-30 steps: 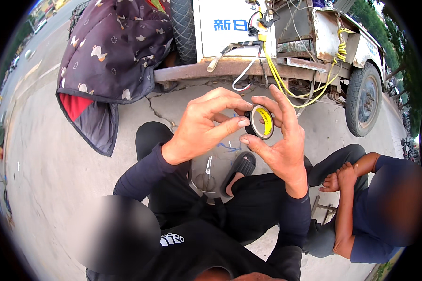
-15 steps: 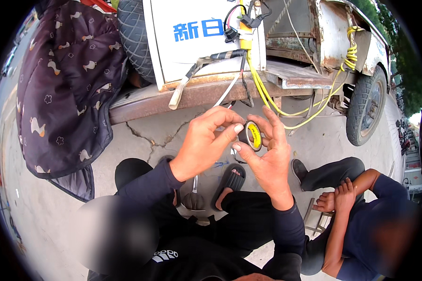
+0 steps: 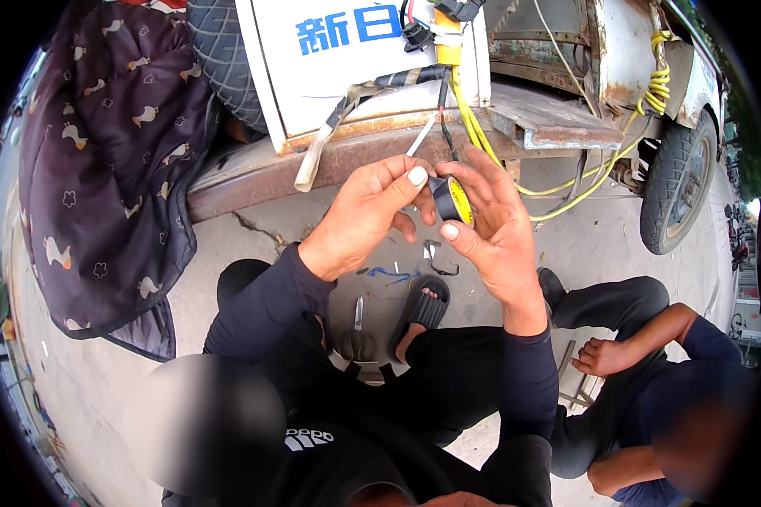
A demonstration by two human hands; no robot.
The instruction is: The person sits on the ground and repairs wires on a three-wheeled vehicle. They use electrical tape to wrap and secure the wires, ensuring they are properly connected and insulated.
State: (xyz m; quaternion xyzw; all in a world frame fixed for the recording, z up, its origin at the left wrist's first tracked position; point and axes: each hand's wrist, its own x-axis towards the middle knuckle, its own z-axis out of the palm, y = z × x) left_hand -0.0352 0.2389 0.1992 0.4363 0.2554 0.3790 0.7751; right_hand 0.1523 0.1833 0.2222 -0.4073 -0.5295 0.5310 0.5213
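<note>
My right hand (image 3: pixel 500 232) holds a roll of black electrical tape (image 3: pixel 451 203) with a yellow core, its thumb and fingers round the roll's edges. Beside it, my left hand (image 3: pixel 364 211) has thumb and forefinger pinched at the roll's near-left rim, where a short bit of black tape shows. Just beyond the fingers hang a white-sleeved wire (image 3: pixel 423 138) and a dark cable from a black-wrapped bundle. The lower ends of these wires are partly behind my hands.
A white box panel (image 3: pixel 304 93) stands on a rusty frame beam (image 3: pixel 254 182) of a cart. Yellow cable (image 3: pixel 566 207) loops at right. Scissors (image 3: pixel 358 338) lie on the ground near my sandal (image 3: pixel 423 313). A patterned quilted cover (image 3: pixel 118 186) hangs at left. Another person (image 3: pixel 651 355) sits at right.
Both hands and the tape roll have risen slightly, and the roll has turned to show more of its black outer side. The seated person's hands have come apart.
</note>
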